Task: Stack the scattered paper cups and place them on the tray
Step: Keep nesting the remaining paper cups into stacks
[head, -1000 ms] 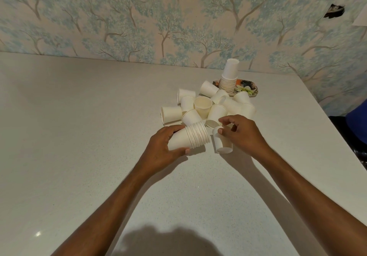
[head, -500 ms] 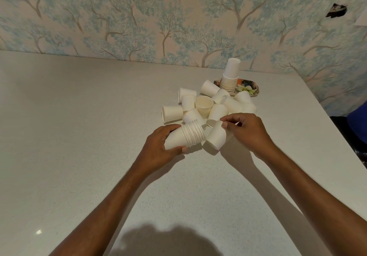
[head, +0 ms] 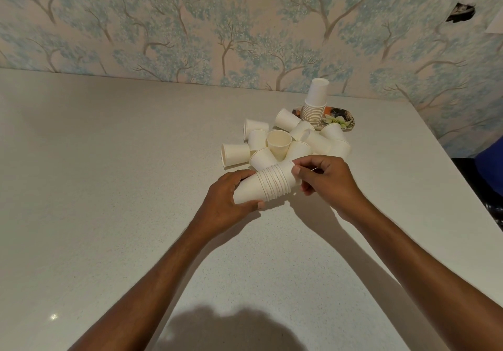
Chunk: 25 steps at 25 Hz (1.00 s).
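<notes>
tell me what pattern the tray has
The tray has a floral print, white flowers on dark with orange; head view shows it.

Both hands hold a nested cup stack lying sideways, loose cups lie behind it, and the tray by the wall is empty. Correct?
No. In the head view the tray carries an upside-down stack of cups; the rest is right.

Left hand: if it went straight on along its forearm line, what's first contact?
The left hand grips the held stack and points up-right. The stack would lead into the loose cups, likely the tipped cup just past its rims. Depth is unclear from one view.
</notes>
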Motion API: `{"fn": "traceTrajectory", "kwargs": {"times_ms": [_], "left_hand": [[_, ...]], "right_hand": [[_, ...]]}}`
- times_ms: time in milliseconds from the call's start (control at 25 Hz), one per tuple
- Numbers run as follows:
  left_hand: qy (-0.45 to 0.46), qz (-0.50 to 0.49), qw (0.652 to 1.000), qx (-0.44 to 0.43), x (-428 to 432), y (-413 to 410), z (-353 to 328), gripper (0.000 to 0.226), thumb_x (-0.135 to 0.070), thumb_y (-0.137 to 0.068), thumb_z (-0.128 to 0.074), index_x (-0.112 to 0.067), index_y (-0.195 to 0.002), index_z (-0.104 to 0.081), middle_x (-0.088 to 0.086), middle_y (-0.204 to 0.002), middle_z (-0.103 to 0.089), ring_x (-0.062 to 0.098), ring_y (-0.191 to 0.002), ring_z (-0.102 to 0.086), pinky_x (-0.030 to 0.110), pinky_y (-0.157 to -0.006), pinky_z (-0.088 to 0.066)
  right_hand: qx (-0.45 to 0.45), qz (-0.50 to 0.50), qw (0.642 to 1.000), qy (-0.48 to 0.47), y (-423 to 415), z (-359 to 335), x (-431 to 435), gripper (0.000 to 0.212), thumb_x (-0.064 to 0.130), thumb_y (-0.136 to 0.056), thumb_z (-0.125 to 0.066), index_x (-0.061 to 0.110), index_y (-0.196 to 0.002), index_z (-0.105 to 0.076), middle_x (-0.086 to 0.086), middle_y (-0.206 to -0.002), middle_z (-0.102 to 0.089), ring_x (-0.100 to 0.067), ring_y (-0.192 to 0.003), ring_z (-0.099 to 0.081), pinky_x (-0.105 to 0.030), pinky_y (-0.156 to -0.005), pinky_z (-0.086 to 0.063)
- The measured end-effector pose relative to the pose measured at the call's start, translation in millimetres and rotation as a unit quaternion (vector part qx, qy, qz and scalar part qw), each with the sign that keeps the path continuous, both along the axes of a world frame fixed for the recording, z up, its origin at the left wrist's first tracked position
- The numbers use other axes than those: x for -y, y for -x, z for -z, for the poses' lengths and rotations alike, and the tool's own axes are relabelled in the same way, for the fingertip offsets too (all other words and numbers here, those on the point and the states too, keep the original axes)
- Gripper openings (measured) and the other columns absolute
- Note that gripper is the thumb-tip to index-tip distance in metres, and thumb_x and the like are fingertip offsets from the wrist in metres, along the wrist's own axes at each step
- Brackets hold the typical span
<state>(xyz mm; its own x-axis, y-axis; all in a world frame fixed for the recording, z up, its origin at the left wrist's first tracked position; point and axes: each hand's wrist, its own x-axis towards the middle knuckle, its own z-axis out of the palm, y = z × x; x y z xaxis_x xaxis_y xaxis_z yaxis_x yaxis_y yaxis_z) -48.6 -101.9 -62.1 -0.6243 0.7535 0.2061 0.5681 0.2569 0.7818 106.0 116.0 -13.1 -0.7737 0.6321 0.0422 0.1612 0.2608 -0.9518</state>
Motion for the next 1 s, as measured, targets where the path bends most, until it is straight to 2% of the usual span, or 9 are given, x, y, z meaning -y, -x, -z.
{"fn": "traceTrajectory", "kwargs": {"times_ms": [120, 240, 360, 480, 600, 640, 720, 880, 1000], "left_hand": [[-0.007, -0.004, 1.0, 0.0, -6.0, -3.2, -3.0, 0.074, -0.036, -0.08, -0.093, -0.029, -0.144, -0.057, -0.019, -0.131, -0.057, -0.015, -0.113, -0.053, 0.011, -0.093, -0.042], [-0.006, -0.012, 1.0, -0.001, -9.1, -3.9, -4.4, 0.075, -0.034, -0.08, -0.093, -0.026, -0.146, -0.056, -0.015, -0.135, -0.057, -0.002, -0.116, -0.055, 0.017, -0.098, -0.045], [-0.009, -0.013, 1.0, 0.008, -6.3, -2.8, -6.0, 0.075, -0.036, -0.08, -0.092, -0.03, -0.145, -0.056, -0.019, -0.132, -0.056, -0.011, -0.114, -0.053, 0.011, -0.094, -0.042], [-0.007, -0.015, 1.0, 0.015, -1.4, -1.0, -6.4, 0.074, -0.038, -0.08, -0.092, -0.03, -0.145, -0.056, -0.019, -0.131, -0.057, -0.011, -0.113, -0.054, 0.01, -0.091, -0.042], [-0.002, -0.018, 1.0, 0.014, 1.3, -0.7, -6.1, 0.074, -0.036, -0.081, -0.091, -0.027, -0.146, -0.056, -0.016, -0.132, -0.058, 0.001, -0.115, -0.056, 0.011, -0.092, -0.042], [-0.003, -0.018, 1.0, 0.016, 1.8, -0.8, -6.2, 0.074, -0.036, -0.081, -0.091, -0.026, -0.146, -0.056, -0.015, -0.132, -0.058, 0.003, -0.117, -0.056, 0.011, -0.092, -0.042], [-0.003, -0.018, 1.0, 0.018, 2.4, -1.6, -7.2, 0.074, -0.035, -0.082, -0.091, -0.026, -0.146, -0.056, -0.015, -0.132, -0.058, 0.002, -0.116, -0.056, 0.01, -0.092, -0.042], [-0.003, -0.02, 1.0, 0.022, 3.0, -2.4, -7.9, 0.074, -0.033, -0.082, -0.091, -0.024, -0.146, -0.056, -0.013, -0.133, -0.058, 0.006, -0.118, -0.056, 0.015, -0.095, -0.045], [0.0, -0.022, 1.0, 0.021, 3.9, -1.3, -8.9, 0.074, -0.032, -0.082, -0.091, -0.022, -0.147, -0.056, -0.008, -0.137, -0.061, 0.009, -0.12, -0.057, 0.024, -0.1, -0.048]], "right_hand": [[-0.002, -0.018, 1.0, 0.012, 2.4, 2.9, 7.2, 0.017, 0.013, -0.099, -0.076, 0.017, -0.114, -0.082, 0.0, -0.082, -0.078, -0.016, -0.068, -0.073, -0.031, -0.065, -0.063], [-0.007, -0.036, 0.999, 0.04, 4.7, 5.0, 9.9, 0.017, 0.012, -0.101, -0.074, 0.017, -0.115, -0.082, -0.001, -0.082, -0.079, -0.017, -0.071, -0.074, -0.031, -0.066, -0.063], [-0.011, -0.034, 0.999, 0.035, 3.4, 3.2, 1.3, 0.014, 0.018, -0.1, -0.075, 0.022, -0.111, -0.083, 0.0, -0.088, -0.08, -0.014, -0.071, -0.074, -0.029, -0.066, -0.062], [0.007, 0.045, 0.991, -0.126, 0.1, 0.6, -18.1, 0.017, 0.021, -0.098, -0.078, 0.024, -0.114, -0.081, 0.006, -0.099, -0.078, -0.006, -0.076, -0.069, -0.029, -0.07, -0.058], [0.098, 0.054, 0.93, -0.35, -2.5, 6.2, -35.5, 0.04, 0.018, -0.096, -0.081, 0.016, -0.134, -0.072, -0.007, -0.133, -0.07, -0.024, -0.114, -0.065, -0.042, -0.092, -0.056], [0.128, 0.036, 0.915, -0.38, -3.4, 9.0, -38.6, 0.048, 0.018, -0.095, -0.082, 0.014, -0.14, -0.068, -0.01, -0.142, -0.067, -0.03, -0.126, -0.061, -0.046, -0.098, -0.054], [0.164, 0.008, 0.902, -0.399, -3.8, 15.1, -40.6, 0.058, 0.017, -0.093, -0.083, 0.01, -0.147, -0.062, -0.014, -0.149, -0.062, -0.035, -0.134, -0.059, -0.052, -0.103, -0.055], [0.214, 0.004, 0.868, -0.448, -3.3, 21.6, -39.3, 0.067, 0.022, -0.092, -0.084, 0.016, -0.153, -0.057, -0.015, -0.152, -0.06, -0.038, -0.135, -0.06, -0.058, -0.105, -0.055], [0.242, 0.005, 0.854, -0.461, -5.0, 21.9, -40.2, 0.062, 0.029, -0.093, -0.083, 0.018, -0.149, -0.06, -0.016, -0.147, -0.063, -0.038, -0.128, -0.063, -0.054, -0.1, -0.057]]}}
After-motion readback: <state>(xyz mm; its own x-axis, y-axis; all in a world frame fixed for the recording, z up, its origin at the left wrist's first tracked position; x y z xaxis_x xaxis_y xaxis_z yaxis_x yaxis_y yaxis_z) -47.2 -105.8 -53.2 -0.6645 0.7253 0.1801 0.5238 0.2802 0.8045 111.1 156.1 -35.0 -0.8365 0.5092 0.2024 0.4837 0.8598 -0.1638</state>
